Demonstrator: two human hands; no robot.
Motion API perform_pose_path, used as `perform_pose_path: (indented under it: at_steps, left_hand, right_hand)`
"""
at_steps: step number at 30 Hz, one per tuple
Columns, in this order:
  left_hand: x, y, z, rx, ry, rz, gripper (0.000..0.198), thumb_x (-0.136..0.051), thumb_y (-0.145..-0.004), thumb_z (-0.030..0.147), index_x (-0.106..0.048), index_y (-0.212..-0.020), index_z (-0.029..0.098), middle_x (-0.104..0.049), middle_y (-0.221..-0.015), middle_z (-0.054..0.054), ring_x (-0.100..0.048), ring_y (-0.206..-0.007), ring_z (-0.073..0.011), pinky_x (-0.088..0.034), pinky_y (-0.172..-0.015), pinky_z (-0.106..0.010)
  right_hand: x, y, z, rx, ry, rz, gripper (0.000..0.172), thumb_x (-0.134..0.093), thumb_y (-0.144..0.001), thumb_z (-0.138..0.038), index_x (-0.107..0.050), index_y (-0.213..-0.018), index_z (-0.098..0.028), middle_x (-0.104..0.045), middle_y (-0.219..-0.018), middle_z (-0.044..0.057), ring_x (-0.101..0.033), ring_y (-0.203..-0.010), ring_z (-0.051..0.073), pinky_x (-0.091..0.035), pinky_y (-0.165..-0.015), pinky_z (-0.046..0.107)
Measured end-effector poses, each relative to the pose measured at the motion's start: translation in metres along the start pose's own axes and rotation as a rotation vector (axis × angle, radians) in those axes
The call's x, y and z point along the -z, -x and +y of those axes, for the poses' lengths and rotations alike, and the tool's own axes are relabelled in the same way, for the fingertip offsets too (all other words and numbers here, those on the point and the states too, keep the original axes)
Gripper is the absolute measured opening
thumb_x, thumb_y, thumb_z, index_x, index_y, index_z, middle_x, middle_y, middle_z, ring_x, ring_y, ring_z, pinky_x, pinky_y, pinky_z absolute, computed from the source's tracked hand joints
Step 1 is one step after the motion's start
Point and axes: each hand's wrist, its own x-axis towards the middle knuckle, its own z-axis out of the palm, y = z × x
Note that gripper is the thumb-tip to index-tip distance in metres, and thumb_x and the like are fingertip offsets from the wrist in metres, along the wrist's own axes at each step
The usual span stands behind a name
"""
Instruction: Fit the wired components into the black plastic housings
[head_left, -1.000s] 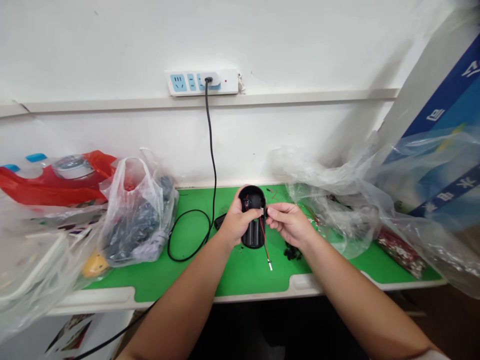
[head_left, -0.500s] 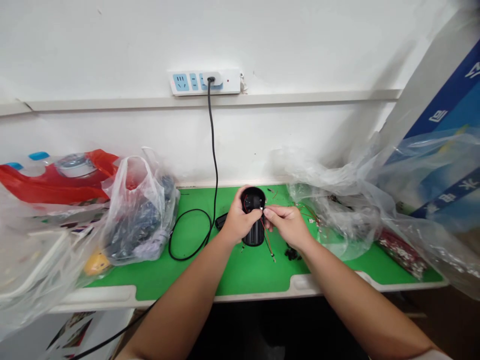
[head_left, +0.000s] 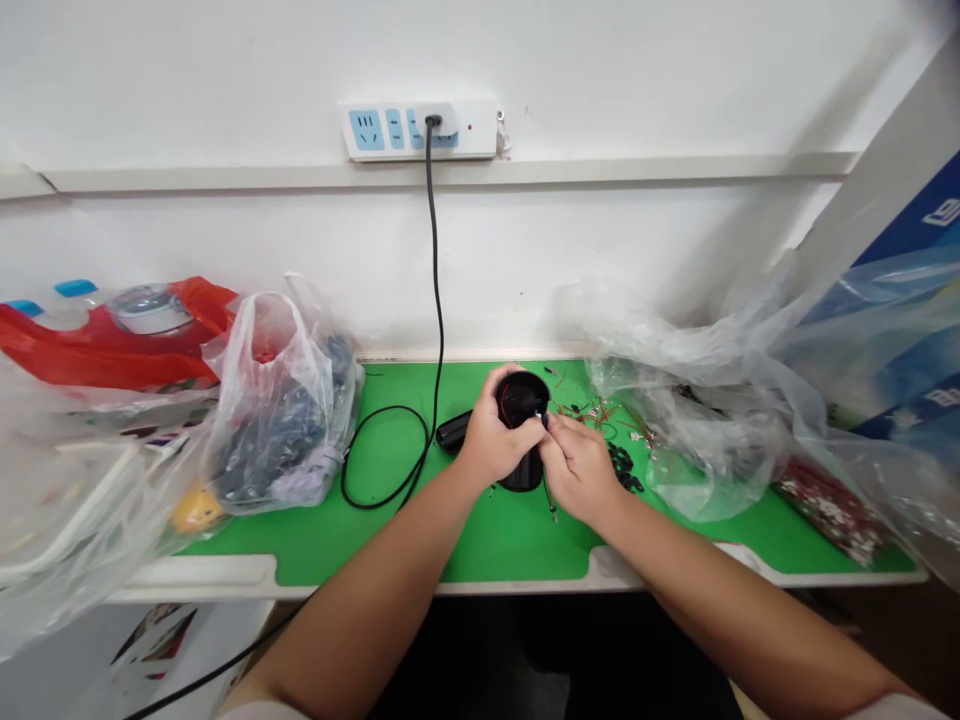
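My left hand (head_left: 493,443) is wrapped round a black oval plastic housing (head_left: 522,400) held above the green mat (head_left: 390,520). Thin red wires run inside the housing and hang below it. My right hand (head_left: 577,468) sits right beside it, fingers pinched at the housing's right edge on a small wire end that I can barely make out. A second small black part (head_left: 454,432) lies on the mat just left of my left hand.
A black cable (head_left: 431,300) drops from the wall power strip (head_left: 420,130) and loops on the mat. A clear bag of dark parts (head_left: 281,420) and a red bag (head_left: 105,345) stand left. Crumpled clear bags (head_left: 697,430), loose wires (head_left: 600,410) and small black bits (head_left: 622,465) lie right.
Both hands with the housing have shifted slightly right and lower toward the mat. My right hand has closed in against the housing, and the hanging wire is now mostly hidden.
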Motion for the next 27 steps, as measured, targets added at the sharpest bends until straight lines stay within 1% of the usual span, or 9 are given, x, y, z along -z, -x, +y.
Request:
perform_pose_path:
  at_steps: [7,11,15,17,19,20,22,24,27]
  left_hand:
    - [-0.005,0.006,0.006,-0.014,-0.016,0.025,0.051,-0.060,-0.060,0.011,-0.044,-0.108,0.019,-0.055,-0.101,-0.004,-0.054,-0.087,-0.0173,-0.044,-0.082,-0.031]
    - [-0.008,0.008,0.007,-0.016,-0.032,0.029,0.048,-0.059,-0.062,0.011,-0.045,-0.108,0.019,-0.055,-0.099,-0.004,-0.054,-0.086,-0.0162,-0.044,-0.080,-0.029]
    - [-0.005,0.003,0.004,0.032,0.005,0.016,0.052,-0.061,-0.059,0.010,-0.046,-0.109,0.019,-0.055,-0.099,-0.003,-0.054,-0.086,-0.0155,-0.044,-0.081,-0.029]
    - [-0.001,-0.001,0.002,0.123,0.059,0.018,0.055,-0.061,-0.059,0.010,-0.046,-0.111,0.020,-0.056,-0.096,-0.002,-0.054,-0.082,-0.0143,-0.046,-0.079,-0.029]
    - [0.002,-0.003,0.001,0.280,0.152,0.013,0.055,-0.062,-0.060,0.013,-0.045,-0.112,0.021,-0.056,-0.088,0.000,-0.055,-0.073,-0.0125,-0.048,-0.071,-0.028]
    - [0.003,-0.003,0.000,0.373,0.209,-0.009,0.054,-0.062,-0.062,0.016,-0.044,-0.113,0.022,-0.056,-0.084,0.001,-0.055,-0.068,-0.0119,-0.048,-0.066,-0.028]
    - [0.005,-0.002,0.001,0.551,0.312,-0.099,0.054,-0.063,-0.064,0.021,-0.041,-0.113,0.023,-0.056,-0.077,0.002,-0.056,-0.058,-0.0122,-0.048,-0.056,-0.027]
    - [0.004,0.001,0.002,0.670,0.380,-0.231,0.056,-0.063,-0.064,0.024,-0.039,-0.115,0.023,-0.057,-0.073,0.001,-0.057,-0.052,-0.0135,-0.046,-0.048,-0.026]
    - [0.002,0.006,0.002,0.726,0.447,-0.365,0.054,-0.063,-0.065,0.026,-0.039,-0.114,0.024,-0.058,-0.073,0.000,-0.058,-0.050,-0.0142,-0.044,-0.042,-0.023]
  right_hand:
    - [0.003,0.006,-0.006,0.036,0.130,0.048,0.030,-0.038,-0.087,-0.017,-0.059,-0.108,-0.017,-0.058,-0.076,0.008,-0.054,-0.070,0.019,-0.046,-0.068,0.033]
    - [0.003,0.007,-0.008,0.021,0.144,0.037,0.028,-0.038,-0.086,-0.017,-0.060,-0.104,-0.016,-0.058,-0.075,0.008,-0.054,-0.069,0.019,-0.046,-0.067,0.033]
    - [0.000,0.004,-0.005,-0.002,0.036,0.028,0.027,-0.038,-0.088,-0.020,-0.062,-0.099,-0.016,-0.056,-0.075,0.008,-0.053,-0.068,0.018,-0.045,-0.066,0.032]
    - [0.001,-0.002,0.000,-0.033,-0.054,0.000,0.026,-0.039,-0.088,-0.023,-0.064,-0.091,-0.016,-0.055,-0.071,0.006,-0.051,-0.065,0.016,-0.044,-0.063,0.031]
    - [0.005,-0.010,0.006,-0.115,-0.156,-0.043,0.027,-0.042,-0.088,-0.029,-0.066,-0.082,-0.018,-0.054,-0.066,0.003,-0.050,-0.062,0.015,-0.043,-0.060,0.029]
    - [0.008,-0.014,0.011,-0.179,-0.222,-0.045,0.027,-0.045,-0.087,-0.032,-0.068,-0.083,-0.019,-0.055,-0.066,0.003,-0.051,-0.062,0.015,-0.043,-0.060,0.029]
    - [0.014,-0.023,0.019,-0.311,-0.408,0.002,0.028,-0.050,-0.085,-0.039,-0.067,-0.098,-0.022,-0.062,-0.079,0.004,-0.056,-0.071,0.016,-0.045,-0.063,0.029]
    - [0.020,-0.029,0.026,-0.387,-0.632,0.038,0.040,-0.054,-0.081,-0.045,-0.059,-0.117,-0.027,-0.064,-0.103,0.004,-0.059,-0.090,0.019,-0.048,-0.074,0.032]
    - [0.024,-0.033,0.031,-0.404,-0.824,-0.074,0.049,-0.059,-0.077,-0.047,-0.054,-0.123,-0.029,-0.058,-0.123,0.002,-0.052,-0.112,0.021,-0.044,-0.090,0.034]
